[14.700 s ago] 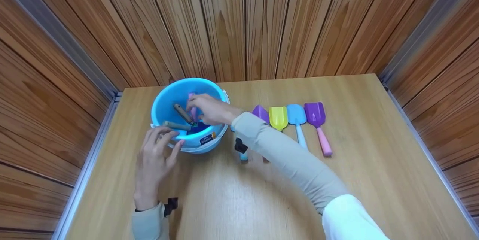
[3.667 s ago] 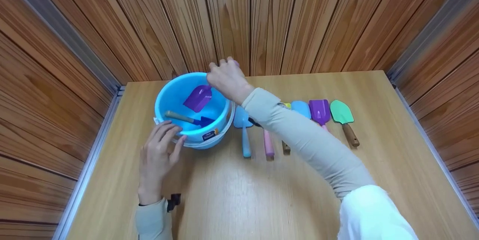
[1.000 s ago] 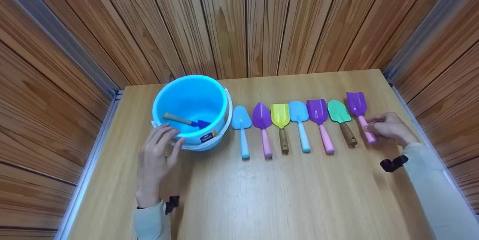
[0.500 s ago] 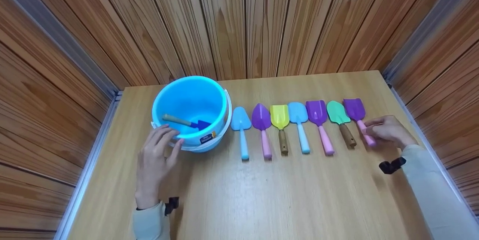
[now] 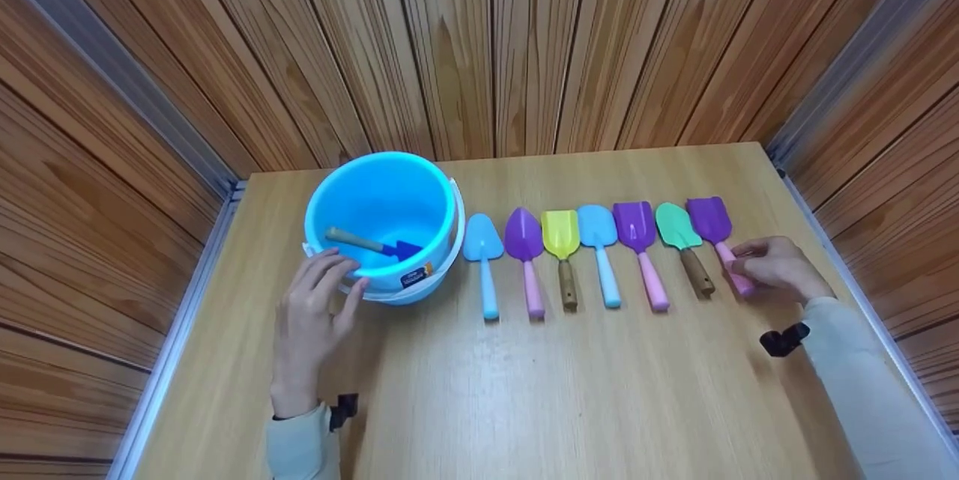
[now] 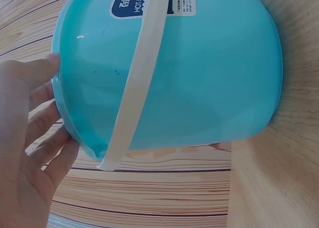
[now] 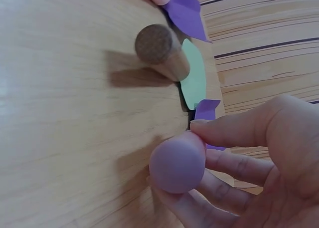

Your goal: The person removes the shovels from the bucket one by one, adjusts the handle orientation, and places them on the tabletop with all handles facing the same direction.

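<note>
In the head view, my left hand (image 5: 311, 323) holds the near-left rim of a light-blue bucket (image 5: 382, 203), thumb outside; the left wrist view shows its fingers (image 6: 47, 120) at the rim. Inside the bucket lies a small blue shovel with a wooden handle (image 5: 352, 239). At the right end of a row, my right hand (image 5: 779, 266) pinches the pink handle of a purple square-bladed shovel (image 5: 710, 218), which lies on the table. Thumb and fingers surround that handle's rounded end (image 7: 177, 165) in the right wrist view. Just left is a green shovel with a brown handle (image 5: 678, 224).
Several more shovels stretch between bucket and green one: light-blue (image 5: 483, 238), pointed purple (image 5: 524, 233), yellow (image 5: 560, 231), another light-blue (image 5: 597, 224) and another purple (image 5: 634, 224). A white bucket handle (image 6: 139, 78) hangs outside. Wood-plank walls (image 5: 524, 46) surround the table (image 5: 479, 405).
The green shovel and the rightmost purple shovel came out of the bucket and joined the row. In the last second, my right hand brought the purple one slightly nearer. My left hand stays.
</note>
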Demonstrator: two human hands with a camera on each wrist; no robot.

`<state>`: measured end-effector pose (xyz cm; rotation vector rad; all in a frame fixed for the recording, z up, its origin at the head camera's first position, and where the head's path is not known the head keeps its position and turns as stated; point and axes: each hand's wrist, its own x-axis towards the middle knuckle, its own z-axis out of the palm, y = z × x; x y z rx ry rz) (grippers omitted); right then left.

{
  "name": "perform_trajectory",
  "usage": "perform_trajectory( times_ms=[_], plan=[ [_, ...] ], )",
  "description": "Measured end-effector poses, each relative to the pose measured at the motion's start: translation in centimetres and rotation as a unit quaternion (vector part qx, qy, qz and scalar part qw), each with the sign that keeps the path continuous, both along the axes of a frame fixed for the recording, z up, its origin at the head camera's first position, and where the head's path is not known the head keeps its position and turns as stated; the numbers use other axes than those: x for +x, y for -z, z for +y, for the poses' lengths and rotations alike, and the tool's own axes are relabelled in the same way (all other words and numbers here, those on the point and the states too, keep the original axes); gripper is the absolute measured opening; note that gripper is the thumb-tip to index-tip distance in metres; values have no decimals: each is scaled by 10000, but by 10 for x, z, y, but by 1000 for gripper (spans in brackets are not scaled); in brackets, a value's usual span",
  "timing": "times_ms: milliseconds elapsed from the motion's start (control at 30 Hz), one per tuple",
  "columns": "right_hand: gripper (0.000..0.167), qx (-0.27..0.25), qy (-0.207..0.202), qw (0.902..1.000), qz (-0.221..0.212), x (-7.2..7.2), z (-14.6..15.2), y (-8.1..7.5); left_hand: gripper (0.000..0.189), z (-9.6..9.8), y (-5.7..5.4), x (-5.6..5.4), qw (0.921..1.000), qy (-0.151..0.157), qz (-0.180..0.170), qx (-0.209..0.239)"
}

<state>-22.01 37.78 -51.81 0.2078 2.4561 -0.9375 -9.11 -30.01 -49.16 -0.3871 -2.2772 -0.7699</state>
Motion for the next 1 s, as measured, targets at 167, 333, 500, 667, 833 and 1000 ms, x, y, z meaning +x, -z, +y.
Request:
perform_trajectory(
  times_ms=[167, 333, 500, 667, 833, 1000],
  plan=[
    [68, -31, -45, 10000, 23, 2, -1, 0, 31, -1, 0, 1, 10000, -28, -85, -44],
    [70, -153, -96, 9998, 47, 2, -1, -2, 31, -2, 1, 2, 9998, -66, -158, -37],
    [74, -131, -89, 9997, 192, 0, -3, -6, 31, -2, 1, 1, 9998, -81, -141, -130],
    [71, -196, 16, 9989, 435, -11, -16, -23, 31, -2, -1, 1, 9997, -106, -158, -121],
    [68, -205, -78, 9966, 789, -25, -45, -44, 32, 0, 1, 0, 9998, -131, -144, -60],
    [63, -139, -290, 9921, 1210, -38, -87, -61, 32, 0, 0, 0, 9997, -125, -180, -99]
  ],
)
